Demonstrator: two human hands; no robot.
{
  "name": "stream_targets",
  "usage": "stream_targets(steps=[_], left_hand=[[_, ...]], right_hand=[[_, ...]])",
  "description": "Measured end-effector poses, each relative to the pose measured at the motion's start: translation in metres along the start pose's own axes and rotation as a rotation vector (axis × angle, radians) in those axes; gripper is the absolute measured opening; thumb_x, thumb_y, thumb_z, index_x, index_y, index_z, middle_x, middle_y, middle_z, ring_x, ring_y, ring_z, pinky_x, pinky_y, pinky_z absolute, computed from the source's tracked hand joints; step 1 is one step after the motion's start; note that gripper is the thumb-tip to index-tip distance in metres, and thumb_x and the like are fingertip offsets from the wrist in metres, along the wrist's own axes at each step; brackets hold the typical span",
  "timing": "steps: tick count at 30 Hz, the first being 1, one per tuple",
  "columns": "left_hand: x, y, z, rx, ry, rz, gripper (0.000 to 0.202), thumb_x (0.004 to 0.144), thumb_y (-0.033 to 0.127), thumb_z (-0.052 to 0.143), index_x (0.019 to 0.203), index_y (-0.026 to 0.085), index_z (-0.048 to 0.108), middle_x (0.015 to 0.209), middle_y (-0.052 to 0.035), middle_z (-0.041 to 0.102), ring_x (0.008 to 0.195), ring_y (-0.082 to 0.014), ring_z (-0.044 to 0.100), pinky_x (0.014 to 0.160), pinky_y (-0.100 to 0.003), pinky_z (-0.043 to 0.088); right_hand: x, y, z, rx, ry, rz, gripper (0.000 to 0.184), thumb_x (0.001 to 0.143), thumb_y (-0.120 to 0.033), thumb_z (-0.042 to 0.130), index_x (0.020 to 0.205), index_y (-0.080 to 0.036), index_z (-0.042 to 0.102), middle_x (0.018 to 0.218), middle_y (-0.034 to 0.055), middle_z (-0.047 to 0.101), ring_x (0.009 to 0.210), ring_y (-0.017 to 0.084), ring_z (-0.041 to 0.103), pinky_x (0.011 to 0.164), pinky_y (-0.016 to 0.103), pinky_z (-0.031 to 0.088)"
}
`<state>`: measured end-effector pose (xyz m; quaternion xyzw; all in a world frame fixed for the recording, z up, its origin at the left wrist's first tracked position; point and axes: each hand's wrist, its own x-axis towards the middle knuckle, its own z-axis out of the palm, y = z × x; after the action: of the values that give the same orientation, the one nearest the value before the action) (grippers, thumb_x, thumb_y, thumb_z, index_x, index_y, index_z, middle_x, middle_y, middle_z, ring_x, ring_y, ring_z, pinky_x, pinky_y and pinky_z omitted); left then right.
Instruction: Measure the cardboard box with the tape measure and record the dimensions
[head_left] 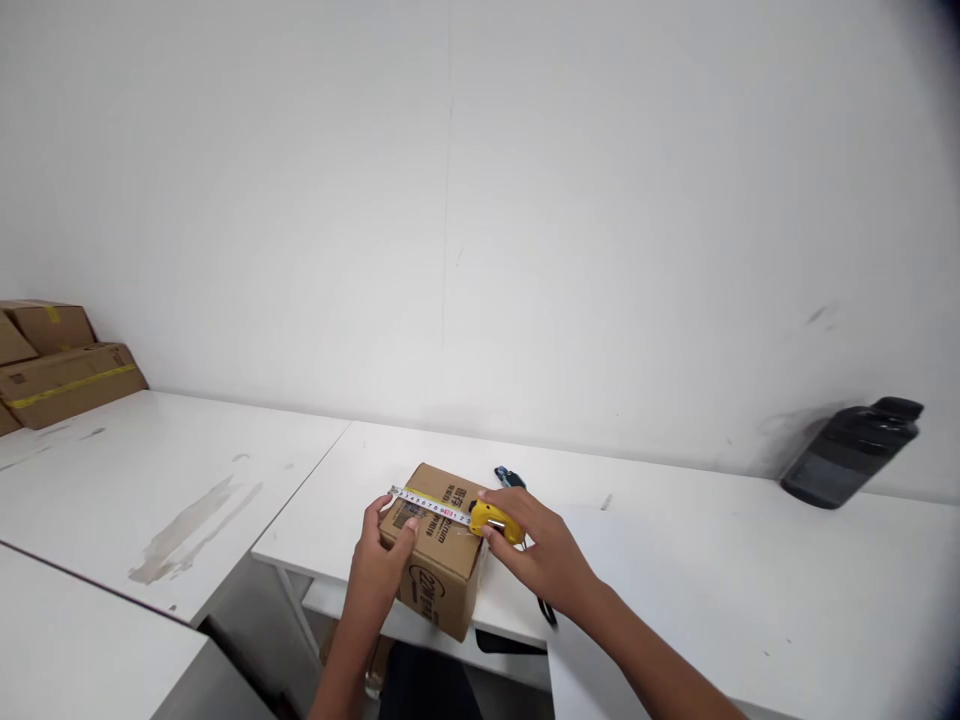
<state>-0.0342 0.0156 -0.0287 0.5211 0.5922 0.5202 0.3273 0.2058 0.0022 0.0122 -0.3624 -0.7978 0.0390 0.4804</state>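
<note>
A small brown cardboard box (442, 580) with dark printing sits near the front edge of the white table. Across its top lies the pulled-out blade (431, 504) of a yellow tape measure (495, 522). My right hand (547, 555) is closed around the tape measure's case at the box's right top edge. My left hand (379, 560) grips the box's left side, thumb on top, with a fingertip at the blade's free end. A small dark blue-and-black object (510, 477) lies behind the box, partly hidden by my right hand.
A black bottle (851, 455) stands at the right by the wall. Several taped cardboard boxes (75, 380) are stacked far left. White paper (592, 660) lies at the front edge. Between the left tables (187, 500) and this one, a gap opens at the front.
</note>
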Motion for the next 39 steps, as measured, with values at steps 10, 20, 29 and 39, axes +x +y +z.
stream_targets(steps=[10,20,29,39], left_hand=[[0.001,-0.001,0.003,-0.019,-0.015,-0.006,0.059,0.078,0.048,0.064,0.128,0.022,0.049,0.123,-0.0122,0.064,0.103,-0.0259,0.066,0.085,-0.037,0.053],[-0.020,0.029,0.014,0.450,0.077,-0.048,0.048,0.081,0.059,0.054,0.114,0.025,0.054,0.110,-0.0094,0.070,0.099,-0.0306,0.067,0.078,-0.040,0.051],[-0.031,0.019,0.046,0.512,0.249,0.364,0.064,0.086,0.054,0.053,0.139,0.021,0.043,0.150,-0.0161,0.041,0.136,-0.0351,0.041,0.102,-0.053,0.043],[-0.027,-0.008,0.052,0.332,0.148,0.614,0.034,0.093,0.035,0.048,0.123,0.031,0.062,0.145,-0.0022,0.051,0.143,-0.0262,0.032,0.113,-0.052,0.033]], right_hand=[[-0.017,0.002,-0.006,-0.116,0.072,0.013,0.033,0.089,-0.019,0.054,0.122,-0.023,0.060,0.104,0.0090,0.065,0.087,0.019,0.068,0.067,0.029,0.060],[-0.011,-0.017,-0.002,-0.294,0.323,0.039,0.033,0.092,-0.024,0.057,0.124,-0.020,0.059,0.099,0.0109,0.065,0.085,0.021,0.067,0.065,0.030,0.059],[-0.005,-0.055,0.032,-0.451,0.347,0.165,0.026,0.089,-0.017,0.045,0.102,-0.017,0.068,0.104,0.0120,0.064,0.076,0.017,0.068,0.051,0.023,0.053],[-0.008,-0.073,0.038,-0.388,0.272,0.181,0.027,0.082,-0.011,0.043,0.095,-0.019,0.065,0.100,0.0109,0.067,0.086,0.022,0.067,0.059,0.028,0.056]])
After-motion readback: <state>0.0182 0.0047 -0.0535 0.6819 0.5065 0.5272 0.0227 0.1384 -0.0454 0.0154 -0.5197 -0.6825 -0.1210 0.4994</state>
